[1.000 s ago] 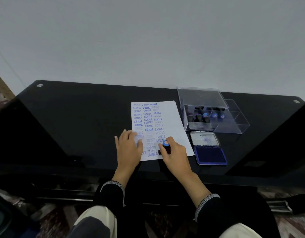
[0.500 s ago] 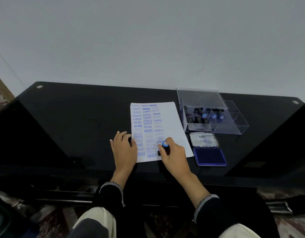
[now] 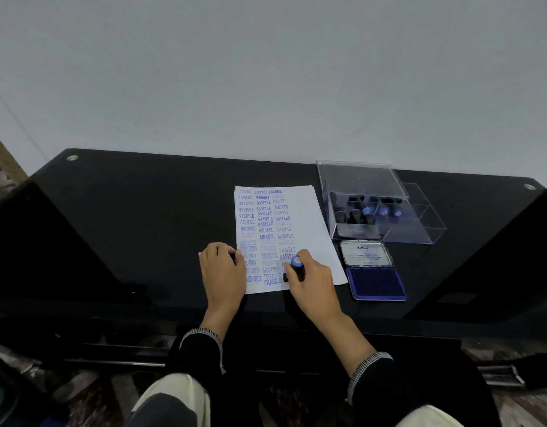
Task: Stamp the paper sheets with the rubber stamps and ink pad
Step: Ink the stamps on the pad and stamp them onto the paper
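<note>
Black glass forms the tabletop, and all task items sit toward its right half. Nearest the front edge, the right hand curls its fingers round a rubber stamp with a blue cap, its base down on the lower part of the paper sheets. The left hand rests at the stack's left edge, fingers curled, steadying it; whether it pinches the paper cannot be told. Just right of the sheets lies the ink pad, lid open, blue felt exposed. Beyond it, toward the back edge, stands a clear plastic box holding further stamps.

Handling, as judged: the stamp is light and rigid; grip it on the barrel below the cap and press straight down to avoid smearing. The sheets are thin, light and likely to slide on glass, so hold them flat at a margin.
</note>
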A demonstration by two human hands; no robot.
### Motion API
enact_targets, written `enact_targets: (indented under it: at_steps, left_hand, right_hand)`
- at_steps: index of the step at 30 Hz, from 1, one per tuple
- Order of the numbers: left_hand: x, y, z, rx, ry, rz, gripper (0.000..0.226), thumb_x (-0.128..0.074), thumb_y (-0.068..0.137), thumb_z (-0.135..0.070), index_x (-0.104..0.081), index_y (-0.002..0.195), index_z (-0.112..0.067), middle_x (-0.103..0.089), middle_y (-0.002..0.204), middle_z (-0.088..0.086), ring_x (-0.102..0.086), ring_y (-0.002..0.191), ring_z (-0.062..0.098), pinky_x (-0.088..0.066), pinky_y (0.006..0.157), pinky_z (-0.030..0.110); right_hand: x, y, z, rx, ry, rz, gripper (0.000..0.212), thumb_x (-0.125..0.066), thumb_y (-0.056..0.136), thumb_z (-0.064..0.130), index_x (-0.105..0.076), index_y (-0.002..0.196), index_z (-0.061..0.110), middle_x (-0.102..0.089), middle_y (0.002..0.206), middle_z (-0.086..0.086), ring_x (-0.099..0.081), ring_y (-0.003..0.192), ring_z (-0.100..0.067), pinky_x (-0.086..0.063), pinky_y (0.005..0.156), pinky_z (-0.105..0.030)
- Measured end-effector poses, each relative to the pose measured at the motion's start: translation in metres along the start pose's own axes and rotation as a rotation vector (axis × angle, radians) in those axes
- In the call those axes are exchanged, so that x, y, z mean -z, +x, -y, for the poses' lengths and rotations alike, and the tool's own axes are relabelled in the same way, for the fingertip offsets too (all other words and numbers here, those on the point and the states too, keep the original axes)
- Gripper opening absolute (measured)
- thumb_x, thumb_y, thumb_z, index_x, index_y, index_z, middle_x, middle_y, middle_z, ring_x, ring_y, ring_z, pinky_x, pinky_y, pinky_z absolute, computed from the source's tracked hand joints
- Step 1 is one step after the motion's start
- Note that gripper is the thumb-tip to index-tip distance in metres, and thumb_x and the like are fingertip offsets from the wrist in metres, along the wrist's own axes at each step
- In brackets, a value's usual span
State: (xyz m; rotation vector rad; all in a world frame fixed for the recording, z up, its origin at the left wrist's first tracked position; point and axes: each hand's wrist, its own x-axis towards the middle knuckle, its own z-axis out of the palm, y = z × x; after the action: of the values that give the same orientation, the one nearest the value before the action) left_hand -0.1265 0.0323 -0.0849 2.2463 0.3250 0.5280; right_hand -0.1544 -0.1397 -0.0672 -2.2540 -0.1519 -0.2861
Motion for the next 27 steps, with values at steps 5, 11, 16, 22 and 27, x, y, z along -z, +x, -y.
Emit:
enact_targets:
  at_steps: [5,11,16,22,27]
  left_hand:
    - [0.001,-0.001,0.0,-0.019,0.003,-0.003,0.015,-0.056,0.094,-0.02,-0.052,0.08,-0.018,-0.045,0.095,-0.011,-0.031,0.094,0.001,-0.042,0.102,0.049]
    - [0.0,0.0,0.0,-0.033,0.004,-0.001,0.012,-0.056,0.094,-0.02,-0.055,0.083,-0.017,-0.048,0.096,-0.009,-0.034,0.097,0.004,-0.041,0.103,0.048]
    - [-0.001,0.0,0.001,-0.045,0.008,-0.004,0.011,-0.056,0.094,-0.019,-0.054,0.083,-0.018,-0.049,0.096,-0.008,-0.035,0.097,0.004,-0.04,0.104,0.049]
    - [0.0,-0.001,-0.001,-0.056,0.001,-0.012,0.012,-0.056,0.094,-0.018,-0.053,0.082,-0.018,-0.049,0.094,-0.008,-0.034,0.094,0.005,-0.039,0.104,0.049]
    - [0.0,-0.001,0.001,-0.05,0.012,-0.006,0.011,-0.056,0.094,-0.018,-0.054,0.083,-0.018,-0.049,0.094,-0.009,-0.033,0.093,0.003,-0.038,0.105,0.049]
  right_hand:
    - [-0.005,-0.008,0.0,0.022,-0.008,-0.052,0.024,-0.057,0.095,0.025,-0.037,0.081,0.019,-0.055,0.069,0.0,-0.052,0.059,-0.018,-0.04,0.053,-0.028]
    - [-0.001,-0.004,0.003,0.017,-0.005,-0.03,0.022,-0.058,0.094,0.021,-0.039,0.083,0.017,-0.052,0.068,0.002,-0.044,0.055,-0.012,-0.034,0.051,-0.018]
    - [0.003,0.003,0.003,0.005,-0.017,0.02,0.02,-0.058,0.094,0.022,-0.04,0.085,0.016,-0.05,0.066,0.007,-0.044,0.054,-0.012,-0.035,0.052,-0.015]
    - [-0.001,-0.006,0.001,0.015,-0.046,-0.021,0.024,-0.058,0.094,0.021,-0.037,0.083,0.018,-0.048,0.066,0.007,-0.043,0.054,-0.01,-0.033,0.05,-0.015]
    - [0.003,-0.002,0.004,0.021,-0.022,-0.001,0.021,-0.058,0.094,0.02,-0.04,0.085,0.015,-0.044,0.065,0.014,-0.042,0.052,-0.007,-0.034,0.052,-0.014]
